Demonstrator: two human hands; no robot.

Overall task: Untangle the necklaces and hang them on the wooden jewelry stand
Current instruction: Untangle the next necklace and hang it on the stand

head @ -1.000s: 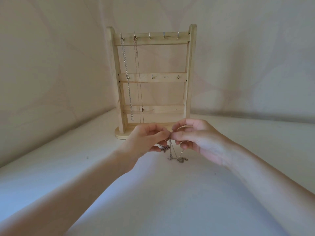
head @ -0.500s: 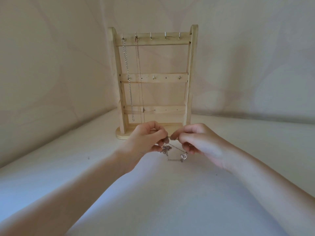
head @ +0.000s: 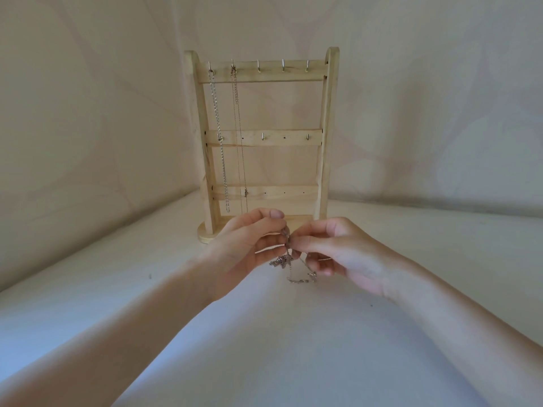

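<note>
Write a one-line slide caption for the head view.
Left hand and right hand pinch a tangled chain before the wooden jewelry stand, where two necklaces hang.

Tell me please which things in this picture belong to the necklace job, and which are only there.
Belong to the job:
- tangled chains, pinched by left hand and right hand
- wooden jewelry stand
- thick chain and thin chain, already hung on top hooks

Only there:
- white table
- fabric backdrop
</note>
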